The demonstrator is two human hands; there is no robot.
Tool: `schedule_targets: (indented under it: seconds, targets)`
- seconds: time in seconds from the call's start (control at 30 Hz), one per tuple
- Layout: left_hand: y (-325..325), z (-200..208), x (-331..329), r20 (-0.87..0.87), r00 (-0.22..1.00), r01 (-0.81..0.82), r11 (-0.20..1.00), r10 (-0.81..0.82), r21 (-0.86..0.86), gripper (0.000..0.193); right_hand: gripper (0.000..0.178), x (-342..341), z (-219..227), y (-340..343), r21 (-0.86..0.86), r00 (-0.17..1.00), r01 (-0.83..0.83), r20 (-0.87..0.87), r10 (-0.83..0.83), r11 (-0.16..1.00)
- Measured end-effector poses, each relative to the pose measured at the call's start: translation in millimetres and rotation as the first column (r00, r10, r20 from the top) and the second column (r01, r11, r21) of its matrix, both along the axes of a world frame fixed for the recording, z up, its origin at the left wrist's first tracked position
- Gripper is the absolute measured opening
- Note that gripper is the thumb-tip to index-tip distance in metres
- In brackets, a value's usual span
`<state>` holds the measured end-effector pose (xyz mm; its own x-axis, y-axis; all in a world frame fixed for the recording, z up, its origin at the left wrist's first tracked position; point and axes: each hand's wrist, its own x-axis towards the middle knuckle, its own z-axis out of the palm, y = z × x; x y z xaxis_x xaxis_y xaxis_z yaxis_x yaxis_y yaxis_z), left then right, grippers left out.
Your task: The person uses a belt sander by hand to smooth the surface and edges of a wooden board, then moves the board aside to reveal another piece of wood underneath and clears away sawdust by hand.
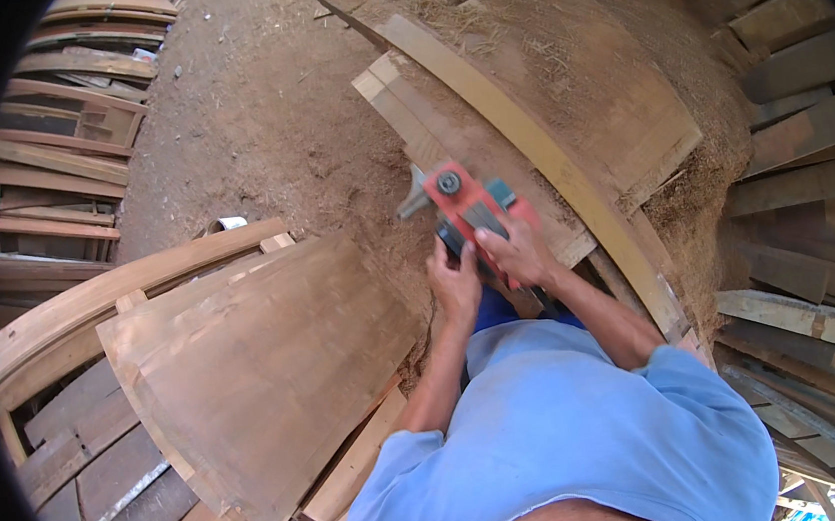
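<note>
A red and black power tool, which looks like an electric hand planer, is in front of my body, with a round black knob and a grey spout-like part on its left side. My right hand is closed around its rear part. At the tool's near left side, my left hand is closed on a black part of it. Beyond the tool lies a light wooden board. A long curved wooden piece runs along the right of that board. The tool's underside is hidden.
To my left stands a flat wooden panel, with a curved wooden frame behind it. Stacked boards line the left and right. A broad dusty sheet and shavings cover ground ahead.
</note>
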<state>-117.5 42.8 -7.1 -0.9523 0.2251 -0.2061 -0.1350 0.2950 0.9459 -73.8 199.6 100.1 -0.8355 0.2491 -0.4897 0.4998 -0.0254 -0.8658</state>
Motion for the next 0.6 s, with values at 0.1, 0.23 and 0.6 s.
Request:
schedule_targets:
  seconds: [0.1, 0.23, 0.6]
  targets:
    - [-12, 9, 64, 0.051, 0.998, 0.051, 0.991, -0.045, -0.123, 0.046, 0.053, 64, -10, -12, 0.074, 0.996, 0.038, -0.088, -0.032, 0.997]
    - [-8, 12, 69, 0.080, 0.996, 0.029, 0.999, -0.026, -0.027, 0.051, 0.056, 70, -9, -9, 0.065, 1.000, 0.006, -0.004, -0.006, 0.998]
    - [42, 24, -202, 0.091, 0.995, -0.059, 0.954, 0.033, 0.295, 0.026, 0.051, -204, -27, 23, 0.227, 0.951, 0.044, -0.306, 0.029, 0.973]
